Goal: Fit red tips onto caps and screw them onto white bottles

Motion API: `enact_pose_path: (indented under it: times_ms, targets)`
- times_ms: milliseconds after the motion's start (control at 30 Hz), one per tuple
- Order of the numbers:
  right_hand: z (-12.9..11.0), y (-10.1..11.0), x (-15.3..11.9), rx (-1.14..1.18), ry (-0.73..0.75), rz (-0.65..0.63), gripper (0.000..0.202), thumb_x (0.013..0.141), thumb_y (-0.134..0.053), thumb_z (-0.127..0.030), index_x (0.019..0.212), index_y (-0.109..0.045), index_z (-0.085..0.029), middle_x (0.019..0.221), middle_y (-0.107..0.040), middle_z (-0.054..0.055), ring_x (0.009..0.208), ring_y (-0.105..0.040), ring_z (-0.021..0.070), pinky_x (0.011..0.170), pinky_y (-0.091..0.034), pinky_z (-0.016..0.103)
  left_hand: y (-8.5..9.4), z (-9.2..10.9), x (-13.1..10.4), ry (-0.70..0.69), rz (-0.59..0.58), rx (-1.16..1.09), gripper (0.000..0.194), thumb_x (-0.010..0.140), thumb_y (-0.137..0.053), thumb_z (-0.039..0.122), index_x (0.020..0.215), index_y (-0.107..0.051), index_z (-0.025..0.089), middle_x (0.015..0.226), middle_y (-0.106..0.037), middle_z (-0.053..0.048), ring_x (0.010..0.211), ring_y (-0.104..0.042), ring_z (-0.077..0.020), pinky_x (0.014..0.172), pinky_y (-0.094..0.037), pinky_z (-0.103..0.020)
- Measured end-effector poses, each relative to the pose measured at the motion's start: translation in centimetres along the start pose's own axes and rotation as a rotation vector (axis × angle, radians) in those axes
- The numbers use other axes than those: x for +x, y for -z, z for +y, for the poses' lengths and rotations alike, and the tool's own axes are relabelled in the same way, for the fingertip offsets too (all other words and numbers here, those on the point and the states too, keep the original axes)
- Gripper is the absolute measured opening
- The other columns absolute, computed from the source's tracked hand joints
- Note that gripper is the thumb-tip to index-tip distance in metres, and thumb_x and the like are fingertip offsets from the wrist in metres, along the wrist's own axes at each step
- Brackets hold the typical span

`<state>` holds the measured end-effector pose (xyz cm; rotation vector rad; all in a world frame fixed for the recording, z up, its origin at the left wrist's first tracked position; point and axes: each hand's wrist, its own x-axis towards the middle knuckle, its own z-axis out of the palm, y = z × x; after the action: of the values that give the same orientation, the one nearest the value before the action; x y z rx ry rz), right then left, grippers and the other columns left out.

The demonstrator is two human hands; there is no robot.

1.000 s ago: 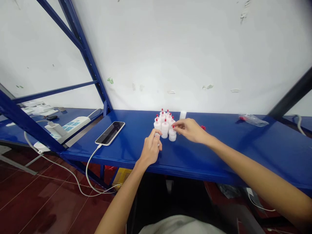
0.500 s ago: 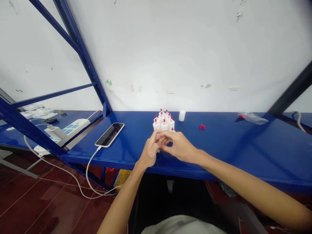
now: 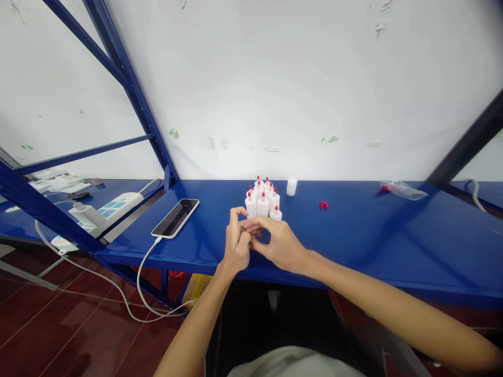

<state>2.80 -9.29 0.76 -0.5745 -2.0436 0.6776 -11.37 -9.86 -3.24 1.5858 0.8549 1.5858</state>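
My left hand (image 3: 238, 243) and my right hand (image 3: 280, 243) meet over the front of the blue table (image 3: 353, 246). Fingers of both are curled together, and whatever lies between them is hidden. The left index finger is bent upward; the right thumb and fingers form a pinch. Just behind my hands stand several white squeeze bottles (image 3: 263, 206) with red tips, grouped upright. The nearest of them, a bottle (image 3: 275, 214) at the front right, is close to my right hand's knuckles.
A white cylinder (image 3: 291, 187) stands behind the group. Several small red caps (image 3: 324, 205) lie to the right, with a clear plastic bag (image 3: 404, 190) farther off. At left are a phone (image 3: 175, 218) on a cable and a power strip (image 3: 118, 207). A white wall rises behind.
Both hands have come slightly toward me and left, uncovering more of the front bottles. The left index finger has lifted away from the right fingers.
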Motion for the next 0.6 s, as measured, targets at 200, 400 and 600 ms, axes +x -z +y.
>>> enact_pose_path:
  times_ms: [200, 400, 600]
  targets:
    - [0.4, 4.1, 2.0, -0.179, -0.017, 0.161, 0.009, 0.082, -0.065, -0.016, 0.088, -0.07, -0.02, 0.084, -0.076, 0.002, 0.076, -0.07, 0.0162, 0.074, -0.055, 0.029, 0.0, 0.3, 1.0, 0.045, 0.19, 0.071, 0.029, 0.09, -0.046, 0.041, 0.111, -0.044, 0.021, 0.086, -0.066, 0.0, 0.049, -0.055, -0.0091, 0.048, -0.041, -0.021]
    - [2.7, 8.2, 3.7, -0.464, -0.111, 0.167, 0.009, 0.082, -0.065, -0.017, 0.084, -0.074, -0.018, 0.084, -0.077, 0.005, 0.074, -0.069, 0.0185, 0.074, -0.054, 0.033, -0.1, 0.6, 1.4, 0.126, 0.112, 0.282, 0.024, 0.093, -0.039, 0.033, 0.082, -0.055, 0.018, 0.067, -0.061, 0.002, 0.046, -0.051, -0.0089, 0.048, -0.038, -0.022]
    - [3.3, 8.1, 3.4, -0.473, -0.135, 0.123, 0.01, 0.083, -0.064, -0.019, 0.083, -0.074, -0.019, 0.085, -0.076, 0.004, 0.07, -0.066, 0.0177, 0.071, -0.053, 0.033, -0.1, 0.5, 1.3, 0.168, 0.041, 0.321, 0.022, 0.089, -0.037, 0.024, 0.077, -0.055, 0.018, 0.064, -0.061, 0.002, 0.048, -0.053, -0.0103, 0.051, -0.038, -0.023]
